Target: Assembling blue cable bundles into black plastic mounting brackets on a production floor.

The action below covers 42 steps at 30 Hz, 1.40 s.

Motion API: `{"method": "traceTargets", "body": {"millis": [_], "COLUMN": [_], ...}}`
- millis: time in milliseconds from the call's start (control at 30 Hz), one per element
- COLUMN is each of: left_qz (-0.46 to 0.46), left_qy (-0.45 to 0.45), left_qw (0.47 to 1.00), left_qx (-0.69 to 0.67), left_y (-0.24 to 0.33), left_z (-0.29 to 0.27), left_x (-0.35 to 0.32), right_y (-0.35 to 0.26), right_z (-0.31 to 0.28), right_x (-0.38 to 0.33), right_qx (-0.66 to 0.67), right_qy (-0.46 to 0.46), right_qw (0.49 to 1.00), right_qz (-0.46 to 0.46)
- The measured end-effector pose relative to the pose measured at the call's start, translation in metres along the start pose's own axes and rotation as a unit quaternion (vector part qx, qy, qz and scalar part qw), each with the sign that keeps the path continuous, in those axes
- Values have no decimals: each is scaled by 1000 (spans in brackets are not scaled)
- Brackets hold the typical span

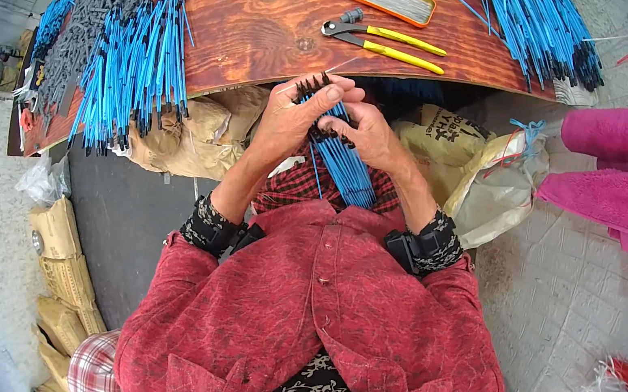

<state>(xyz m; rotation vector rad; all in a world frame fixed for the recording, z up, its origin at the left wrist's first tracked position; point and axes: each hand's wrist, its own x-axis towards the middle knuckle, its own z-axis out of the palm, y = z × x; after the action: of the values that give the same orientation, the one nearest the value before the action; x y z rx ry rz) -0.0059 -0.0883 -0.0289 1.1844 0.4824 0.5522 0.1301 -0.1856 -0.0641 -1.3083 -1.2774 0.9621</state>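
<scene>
Over my lap, both hands close round a bundle of thin blue rods (344,170) with black tips. My left hand (291,120) wraps its upper end, thumb laid across the tips. Against the bundle's other side, my right hand (372,138) curls with its thumb and fingers at the black parts. A faint thin line, perhaps a wire, rises above my fingers toward the table. Just beyond my hands, cutting pliers (387,46) with yellow handles lie on the reddish wooden table (258,31). Behind them is a shallow orange-rimmed tin (392,1) of thin pale wires.
Blue rods (141,58) overhang the table's left edge beside heaped grey plastic pieces (115,0). Another pile of rods (534,26) lies at the far right. Sacks (488,187) sit under the table, and pink towel-like cloth (622,167) is to the right.
</scene>
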Motion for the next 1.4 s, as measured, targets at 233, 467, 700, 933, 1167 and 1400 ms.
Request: {"method": "traceTargets", "body": {"millis": [233,467,700,933,1167,1400], "left_qz": [0,-11,-18,-8,29,25], "left_qy": [-6,-13,-31,-56,-88,-124], "left_qw": [1000,1000,999,998,993,988], "left_qx": [-4,6,-2,-2,68,84], "left_y": [-3,0,1,5,6,7], "left_z": [-2,-1,-2,1,-4,-5], "left_x": [2,1,0,-3,1,1], "right_y": [-4,-1,-6,-5,-11,4], "right_z": [7,4,10,11,4,-2], "right_x": [-14,-18,-18,-17,-11,-1], "right_qx": [-219,-298,-309,-230,-43,36], "right_qy": [139,151,235,198,77,-36], "right_qw": [961,935,910,944,996,999], "right_qz": [-90,-114,-145,-129,-2,14]}}
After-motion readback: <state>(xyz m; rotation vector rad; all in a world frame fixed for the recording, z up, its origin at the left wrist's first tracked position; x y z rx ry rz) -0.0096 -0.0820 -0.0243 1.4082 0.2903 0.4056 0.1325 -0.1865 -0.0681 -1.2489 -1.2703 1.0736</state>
